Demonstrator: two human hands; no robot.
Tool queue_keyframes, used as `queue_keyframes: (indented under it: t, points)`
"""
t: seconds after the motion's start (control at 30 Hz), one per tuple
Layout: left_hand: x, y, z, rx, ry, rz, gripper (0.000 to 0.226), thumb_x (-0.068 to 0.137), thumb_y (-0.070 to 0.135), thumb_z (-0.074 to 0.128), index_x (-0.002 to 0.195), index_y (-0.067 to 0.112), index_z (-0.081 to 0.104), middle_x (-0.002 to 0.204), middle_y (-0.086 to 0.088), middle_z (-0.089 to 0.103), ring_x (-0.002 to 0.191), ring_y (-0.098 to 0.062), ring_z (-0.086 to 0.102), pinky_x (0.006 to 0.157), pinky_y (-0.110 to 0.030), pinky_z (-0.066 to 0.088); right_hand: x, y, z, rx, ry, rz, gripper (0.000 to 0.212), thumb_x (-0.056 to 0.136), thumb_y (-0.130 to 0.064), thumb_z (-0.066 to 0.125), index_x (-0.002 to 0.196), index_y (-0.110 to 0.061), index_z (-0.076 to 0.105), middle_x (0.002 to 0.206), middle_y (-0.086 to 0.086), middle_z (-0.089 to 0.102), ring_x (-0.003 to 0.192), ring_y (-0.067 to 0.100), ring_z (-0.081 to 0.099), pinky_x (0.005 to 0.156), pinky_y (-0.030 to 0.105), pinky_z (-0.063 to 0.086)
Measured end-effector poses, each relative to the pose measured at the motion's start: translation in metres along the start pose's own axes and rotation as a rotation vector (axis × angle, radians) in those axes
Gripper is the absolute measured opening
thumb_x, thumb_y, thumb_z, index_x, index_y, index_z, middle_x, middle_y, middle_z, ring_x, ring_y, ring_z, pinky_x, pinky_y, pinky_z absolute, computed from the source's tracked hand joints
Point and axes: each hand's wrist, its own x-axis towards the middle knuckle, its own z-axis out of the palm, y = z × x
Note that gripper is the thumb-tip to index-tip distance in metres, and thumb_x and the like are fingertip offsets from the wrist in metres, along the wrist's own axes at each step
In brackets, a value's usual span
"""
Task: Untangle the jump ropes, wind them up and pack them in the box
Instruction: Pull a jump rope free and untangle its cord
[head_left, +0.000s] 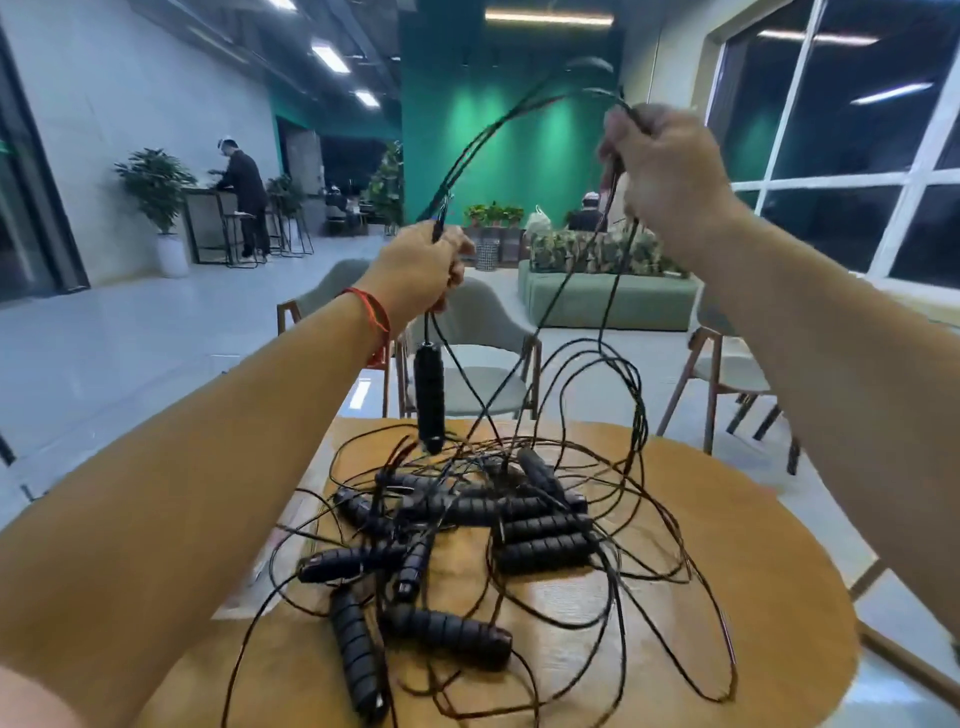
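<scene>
I hold both bare arms raised above a round, glossy wooden table (727, 597). My left grip (421, 270) is curled tight around a thin black rope cord (498, 130), just above its black ribbed foam handle (429, 400). That handle dangles over the table's far edge. The cord arches up to my right grip (670, 171), held higher, which pinches it with curled fingers. More strands hang from there down to the table. A tangled heap of black jump ropes (467, 519) covers the middle of the table, with roughly 10 handles showing. Its cords loop out toward the right and near edges. I judge the task barely begun: 1 rope is partly lifted, none is wound, and I see no box.
</scene>
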Motion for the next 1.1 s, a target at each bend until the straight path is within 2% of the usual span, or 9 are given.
queue_keyframes:
  t: [0.1, 0.17, 0.4, 0.63, 0.73, 0.8, 0.9, 0.97, 1.1]
  points:
    - [-0.001, -0.010, -0.008, 0.182, -0.048, 0.007, 0.024, 0.113, 0.027, 0.047, 0.108, 0.012, 0.066, 0.083, -0.003, 0.066, 0.069, -0.014, 0.063, 0.064, -0.029, 0.060, -0.002, -0.014, 0.003, -0.105, -0.187, 0.031, 0.033, 0.110, -0.032, 0.056, 0.109, -0.004, 0.074, 0.080, 0.008, 0.068, 0.055, 0.015, 0.049, 0.046, 0.027, 0.040]
    - [-0.002, -0.021, -0.015, 0.351, -0.077, 0.001, 0.016, 0.110, 0.027, 0.054, 0.103, 0.017, 0.065, 0.090, -0.004, 0.071, 0.079, -0.019, 0.068, 0.074, -0.035, 0.063, 0.001, -0.017, 0.006, -0.137, -0.150, 0.004, 0.032, 0.109, -0.032, 0.058, 0.108, -0.006, 0.076, 0.075, 0.005, 0.065, 0.052, 0.010, 0.048, 0.044, 0.023, 0.038]
    - [-0.008, -0.060, -0.027, 0.788, -0.062, 0.018, 0.016, 0.103, 0.032, 0.065, 0.105, 0.016, 0.065, 0.099, -0.007, 0.071, 0.089, -0.023, 0.067, 0.079, -0.038, 0.055, 0.007, -0.008, 0.006, -0.294, -0.201, 0.006, 0.027, 0.104, -0.036, 0.064, 0.101, -0.016, 0.082, 0.078, 0.006, 0.060, 0.046, 0.005, 0.040, 0.042, 0.018, 0.031]
    - [-0.011, -0.091, -0.058, 0.972, 0.007, -0.075, 0.012, 0.104, 0.024, 0.060, 0.102, 0.012, 0.058, 0.087, -0.007, 0.063, 0.078, -0.023, 0.059, 0.067, -0.036, 0.044, 0.004, 0.044, -0.022, -0.457, -0.246, 0.137, 0.031, 0.103, -0.042, 0.069, 0.111, -0.014, 0.077, 0.097, 0.012, 0.072, 0.071, 0.018, 0.054, 0.068, 0.032, 0.044]
    - [-0.013, -0.108, -0.071, 1.148, -0.066, -0.172, 0.025, 0.098, 0.031, 0.067, 0.109, 0.009, 0.062, 0.095, -0.012, 0.067, 0.088, -0.031, 0.064, 0.078, -0.042, 0.056, -0.001, 0.061, -0.034, -0.504, -0.257, 0.174, 0.033, 0.100, -0.046, 0.070, 0.108, -0.015, 0.077, 0.095, 0.011, 0.072, 0.077, 0.023, 0.060, 0.078, 0.035, 0.050]
    - [-0.014, -0.119, -0.071, 1.267, -0.136, -0.191, 0.027, 0.093, 0.034, 0.073, 0.107, 0.012, 0.067, 0.098, -0.010, 0.069, 0.091, -0.030, 0.066, 0.086, -0.044, 0.059, -0.004, 0.065, -0.036, -0.567, -0.343, 0.199, 0.028, 0.099, -0.050, 0.071, 0.107, -0.024, 0.076, 0.096, 0.005, 0.073, 0.085, 0.025, 0.064, 0.086, 0.038, 0.053]
    - [-0.020, -0.123, -0.057, 1.336, -0.186, -0.117, 0.013, 0.096, 0.019, 0.065, 0.105, 0.011, 0.069, 0.104, -0.010, 0.068, 0.097, -0.029, 0.064, 0.093, -0.043, 0.057, -0.015, 0.067, -0.032, -0.487, -0.619, 0.265, 0.018, 0.100, -0.043, 0.073, 0.101, -0.026, 0.079, 0.088, 0.006, 0.073, 0.072, 0.021, 0.059, 0.069, 0.036, 0.052]
    - [-0.022, -0.123, -0.046, 1.312, -0.190, -0.066, 0.002, 0.098, 0.017, 0.061, 0.098, 0.016, 0.063, 0.104, -0.010, 0.067, 0.095, -0.027, 0.059, 0.088, -0.039, 0.052, -0.023, 0.069, -0.029, -0.473, -0.782, 0.286, 0.017, 0.101, -0.041, 0.072, 0.101, -0.025, 0.079, 0.087, 0.007, 0.072, 0.072, 0.020, 0.058, 0.066, 0.036, 0.051]
    - [-0.031, -0.120, -0.028, 1.176, -0.265, -0.084, 0.014, 0.097, 0.028, 0.065, 0.087, 0.019, 0.062, 0.095, -0.005, 0.066, 0.088, -0.024, 0.060, 0.076, -0.034, 0.046, -0.036, 0.073, -0.018, -0.543, -0.884, 0.250, 0.025, 0.098, -0.045, 0.074, 0.100, -0.020, 0.077, 0.090, 0.005, 0.076, 0.075, 0.017, 0.063, 0.071, 0.034, 0.053]
